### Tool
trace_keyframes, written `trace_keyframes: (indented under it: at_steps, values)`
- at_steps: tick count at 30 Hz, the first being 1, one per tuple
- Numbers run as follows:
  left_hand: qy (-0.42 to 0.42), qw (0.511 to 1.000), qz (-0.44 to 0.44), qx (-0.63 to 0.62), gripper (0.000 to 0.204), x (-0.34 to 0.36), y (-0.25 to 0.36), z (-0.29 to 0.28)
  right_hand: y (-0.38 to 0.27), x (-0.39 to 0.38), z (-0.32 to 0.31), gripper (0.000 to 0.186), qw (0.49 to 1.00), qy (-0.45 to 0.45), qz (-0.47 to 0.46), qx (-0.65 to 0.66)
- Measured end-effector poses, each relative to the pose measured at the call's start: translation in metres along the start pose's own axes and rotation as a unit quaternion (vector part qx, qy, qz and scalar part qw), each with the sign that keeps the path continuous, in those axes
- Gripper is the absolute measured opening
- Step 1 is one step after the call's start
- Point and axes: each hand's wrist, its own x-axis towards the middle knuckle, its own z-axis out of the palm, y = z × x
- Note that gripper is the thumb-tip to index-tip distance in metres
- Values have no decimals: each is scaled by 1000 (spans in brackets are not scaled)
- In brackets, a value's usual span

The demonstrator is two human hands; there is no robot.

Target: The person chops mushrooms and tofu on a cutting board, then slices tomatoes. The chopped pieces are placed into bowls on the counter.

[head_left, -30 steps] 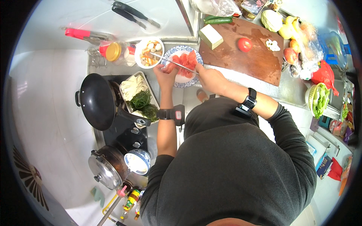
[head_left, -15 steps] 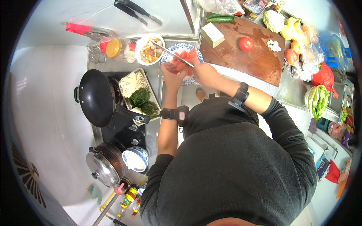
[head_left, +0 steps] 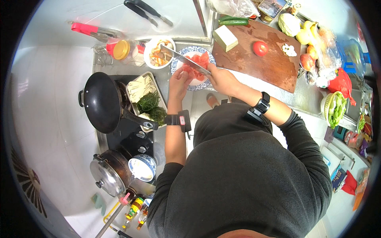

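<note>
My right hand (head_left: 223, 81) grips a knife (head_left: 185, 60) by its handle, the blade slanting up and left across a blue-patterned plate (head_left: 177, 55). Cut tomato (head_left: 201, 59) lies on the plate in red pieces, partly under the blade. At the plate's lower left edge is my left hand (head_left: 179, 85), its fingers closed around a piece of tomato that they mostly hide. The knife's tip reaches the rim of a white bowl (head_left: 148, 55) of mixed cut food.
Right of the plate, a wooden board (head_left: 238, 53) bears a whole tomato (head_left: 260, 48), a pale block (head_left: 226, 38), cucumbers (head_left: 234, 20) and garlic cloves (head_left: 289, 50). A tray (head_left: 161, 99) of noodles and greens sits left, beside a black wok (head_left: 101, 102) and a lidded pot (head_left: 108, 176).
My right hand has moved slightly right and down with the knife, whose blade now shows broader. My left hand has drawn a little down and left, away from the blade.
</note>
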Motion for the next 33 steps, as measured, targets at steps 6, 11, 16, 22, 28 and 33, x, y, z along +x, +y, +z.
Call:
trace_keyframes:
  at_steps: [6,11,16,22,28,33]
  values:
    - [-21,994,34,100,37,-4,8,-1,0,-6,-4,22,1000,27,-1,-11]
    - [80,938,130,310,36,-1,10,-5,-8,-8,-9,21,999,-13,9,-30]
    - [114,893,179,398,41,7,9,-13,-15,-5,-5,21,997,-47,22,-60]
    - [84,847,216,478,40,9,-1,-13,-17,9,8,21,996,-31,22,-78]
    - [86,895,160,407,39,10,6,-15,-13,12,11,23,998,-27,18,-44]
    - [15,929,144,342,30,0,3,-6,-13,29,13,22,1000,-8,8,-19]
